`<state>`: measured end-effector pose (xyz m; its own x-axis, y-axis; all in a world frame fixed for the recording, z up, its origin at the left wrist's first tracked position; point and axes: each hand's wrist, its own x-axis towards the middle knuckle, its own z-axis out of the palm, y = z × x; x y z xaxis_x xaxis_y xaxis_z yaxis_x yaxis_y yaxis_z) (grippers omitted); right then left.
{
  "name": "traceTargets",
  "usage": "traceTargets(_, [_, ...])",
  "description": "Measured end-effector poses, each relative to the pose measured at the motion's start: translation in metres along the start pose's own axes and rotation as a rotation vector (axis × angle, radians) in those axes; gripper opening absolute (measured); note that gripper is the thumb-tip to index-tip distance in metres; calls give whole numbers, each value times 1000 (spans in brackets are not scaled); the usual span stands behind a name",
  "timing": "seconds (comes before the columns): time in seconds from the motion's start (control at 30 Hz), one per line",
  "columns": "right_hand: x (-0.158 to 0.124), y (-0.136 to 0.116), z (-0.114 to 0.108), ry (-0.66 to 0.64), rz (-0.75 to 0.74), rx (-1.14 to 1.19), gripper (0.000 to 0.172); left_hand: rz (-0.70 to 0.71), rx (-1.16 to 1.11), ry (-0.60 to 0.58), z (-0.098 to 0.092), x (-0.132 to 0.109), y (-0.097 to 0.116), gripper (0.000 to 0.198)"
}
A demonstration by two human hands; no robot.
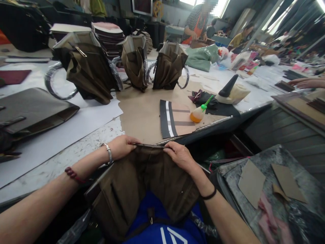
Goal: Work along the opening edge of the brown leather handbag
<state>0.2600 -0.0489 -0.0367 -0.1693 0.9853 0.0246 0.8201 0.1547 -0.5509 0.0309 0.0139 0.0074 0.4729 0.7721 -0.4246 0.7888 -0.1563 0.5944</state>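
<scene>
1. Head view: a brown bag (142,183) is held in the lap, against the table (83,149) edge.
2. Left hand (123,146): fingers are clamped on the bag's top rim.
3. Right hand (179,155): fingers are closed on the same rim.
4. 3 similar bags (134,62) are stood farther back.

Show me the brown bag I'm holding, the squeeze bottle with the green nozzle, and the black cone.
brown bag (147,179): head view, the middle of its front panel.
squeeze bottle (196,116): head view, its orange belly.
black cone (229,86): head view, halfway up its side.
</scene>
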Motion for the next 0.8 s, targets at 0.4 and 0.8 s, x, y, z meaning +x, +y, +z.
traceTargets(0.4, [10,-11,10,104,-114,-94,32,24,-48,-55,-1,1,2,43])
traceTargets(0.8, [28,-23,33,84,-259,-137,23,66,-186,-128,-2,6,-4,43])
